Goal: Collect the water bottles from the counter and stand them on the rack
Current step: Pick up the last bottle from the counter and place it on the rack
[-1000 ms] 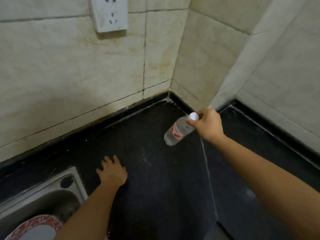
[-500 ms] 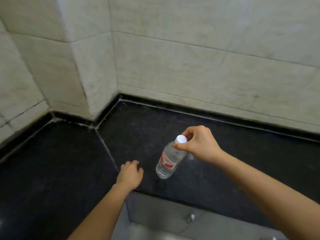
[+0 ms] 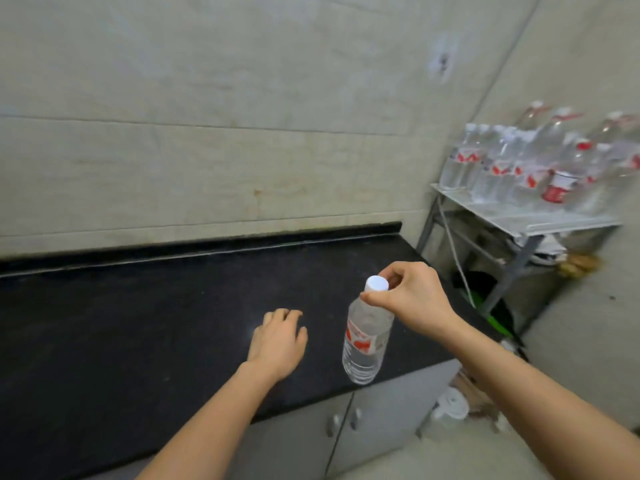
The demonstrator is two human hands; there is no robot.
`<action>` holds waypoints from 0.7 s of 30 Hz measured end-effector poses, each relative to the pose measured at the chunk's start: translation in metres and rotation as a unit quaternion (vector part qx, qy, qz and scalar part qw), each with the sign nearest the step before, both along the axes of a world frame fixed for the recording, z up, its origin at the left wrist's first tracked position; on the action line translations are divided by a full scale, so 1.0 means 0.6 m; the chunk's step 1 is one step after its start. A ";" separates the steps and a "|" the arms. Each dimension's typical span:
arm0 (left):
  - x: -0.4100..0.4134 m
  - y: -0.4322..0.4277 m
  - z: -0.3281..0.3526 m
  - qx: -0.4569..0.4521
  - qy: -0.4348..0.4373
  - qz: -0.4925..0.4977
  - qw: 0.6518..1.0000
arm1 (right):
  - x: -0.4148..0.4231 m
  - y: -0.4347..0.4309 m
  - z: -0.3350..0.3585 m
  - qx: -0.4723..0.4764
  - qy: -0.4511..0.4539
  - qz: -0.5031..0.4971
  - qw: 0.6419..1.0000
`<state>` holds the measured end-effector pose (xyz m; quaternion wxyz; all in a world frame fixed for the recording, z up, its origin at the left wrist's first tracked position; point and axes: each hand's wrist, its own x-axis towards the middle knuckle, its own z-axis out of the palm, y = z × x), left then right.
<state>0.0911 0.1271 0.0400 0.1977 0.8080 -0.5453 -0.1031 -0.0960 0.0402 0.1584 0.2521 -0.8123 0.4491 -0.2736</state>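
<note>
Bottle pinched at neck by right hand | left hand loose, empty | rack already crowded with bottles | counter otherwise bare

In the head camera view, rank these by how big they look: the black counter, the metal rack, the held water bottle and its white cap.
1. black counter
2. metal rack, though distance shrinks it
3. held water bottle, near the camera, in the right hand
4. white cap
</note>
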 end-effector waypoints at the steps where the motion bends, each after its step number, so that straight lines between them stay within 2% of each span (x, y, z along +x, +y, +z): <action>1: -0.027 -0.029 0.009 -0.008 -0.010 -0.024 1.000 | -0.035 -0.021 0.004 -0.007 -0.003 -0.024 1.000; 11: -0.243 -0.331 0.099 -0.077 -0.121 -0.201 0.969 | -0.293 -0.239 0.070 -0.063 -0.061 -0.195 0.977; 16: -0.316 -0.512 0.130 -0.126 -0.123 -0.248 0.953 | -0.372 -0.375 0.118 -0.082 -0.094 -0.227 0.966; 21: -0.393 -0.704 0.168 -0.154 -0.061 -0.271 0.948 | -0.428 -0.521 0.183 -0.101 -0.087 -0.254 0.958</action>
